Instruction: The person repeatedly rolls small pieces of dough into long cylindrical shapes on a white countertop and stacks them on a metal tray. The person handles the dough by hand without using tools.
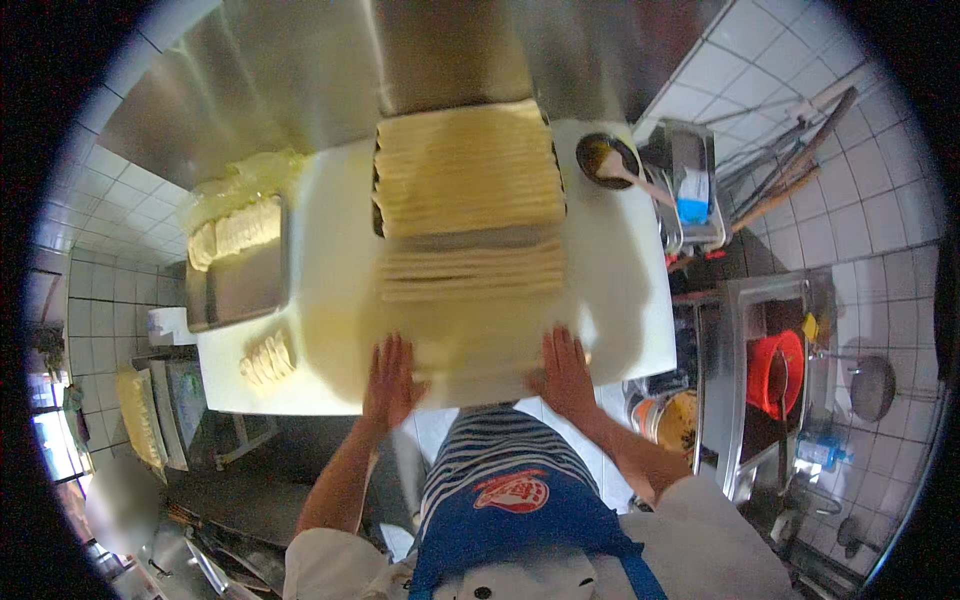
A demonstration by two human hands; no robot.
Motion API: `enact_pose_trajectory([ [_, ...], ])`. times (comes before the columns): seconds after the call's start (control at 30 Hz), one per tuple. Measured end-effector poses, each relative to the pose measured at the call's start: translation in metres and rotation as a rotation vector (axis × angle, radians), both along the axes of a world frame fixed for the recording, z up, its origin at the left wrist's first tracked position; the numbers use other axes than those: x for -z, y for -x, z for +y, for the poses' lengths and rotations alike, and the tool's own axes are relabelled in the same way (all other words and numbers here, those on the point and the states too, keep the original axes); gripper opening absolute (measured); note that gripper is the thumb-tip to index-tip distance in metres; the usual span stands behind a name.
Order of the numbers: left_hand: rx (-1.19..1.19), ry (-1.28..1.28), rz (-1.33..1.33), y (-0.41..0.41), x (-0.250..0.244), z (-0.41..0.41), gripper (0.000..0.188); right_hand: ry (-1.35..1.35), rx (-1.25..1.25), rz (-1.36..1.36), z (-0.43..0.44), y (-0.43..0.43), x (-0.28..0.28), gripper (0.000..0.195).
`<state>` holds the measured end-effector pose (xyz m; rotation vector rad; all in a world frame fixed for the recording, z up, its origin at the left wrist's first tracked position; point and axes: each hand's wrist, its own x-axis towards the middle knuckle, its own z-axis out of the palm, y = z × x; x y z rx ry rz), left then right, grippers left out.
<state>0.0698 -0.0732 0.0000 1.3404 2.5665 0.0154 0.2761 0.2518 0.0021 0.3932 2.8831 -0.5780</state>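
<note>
My left hand (pixel 391 379) lies palm down near the front edge of the white worktop (pixel 615 300), fingers stretched out. Level with it, my right hand (pixel 564 371) is flat in the same way. A pale, blurred dough strip (pixel 480 369) runs between them, and its ends appear to be under my palms. Just beyond my hands, several dough ropes (pixel 472 274) lie side by side. Farther back, a dark tray (pixel 378 217) is covered by tightly packed rows of dough ropes (pixel 465 172). Short cut dough pieces (pixel 268 360) sit left of my left hand.
At left, a metal tray (pixel 240 292) holds a sliced dough log (pixel 244 231) beside crumpled plastic film (pixel 244 176). A dark bowl (pixel 592 161) with a pale-handled brush or spatula (pixel 643 184) stands back right. Beyond the right edge are a sink (pixel 739 375) and a red bucket (pixel 759 371).
</note>
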Motion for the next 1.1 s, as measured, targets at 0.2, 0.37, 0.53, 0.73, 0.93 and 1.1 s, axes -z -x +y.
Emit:
enact_pose_trajectory([
  [0.2,-0.09,-0.08,-0.027,-0.023,-0.019,0.012,0.099,-0.091,-0.12,-0.007,-0.011,0.004,-0.016,0.094],
  [0.37,-0.723,-0.672,0.02,0.093,-0.047,0.086,0.071,0.226,0.596,0.56,0.087,0.112,-0.031,0.066],
  [0.53,-0.896,-0.68,-0.472,0.103,-0.007,0.057,0.044,0.511,0.727,0.211,0.104,0.098,-0.018,0.044],
  [0.73,-1.146,-0.955,-0.801,0.103,0.023,0.066,0.032,0.816,0.965,0.379,0.068,0.11,0.002,0.034],
  [0.93,-1.177,-0.993,-0.565,0.097,-0.004,0.09,0.031,0.572,0.986,0.419,0.05,0.124,-0.006,0.032],
  [1.1,-1.016,-0.914,-0.381,0.108,0.015,0.084,0.023,0.483,0.89,0.425,0.078,0.112,0.022,0.034],
])
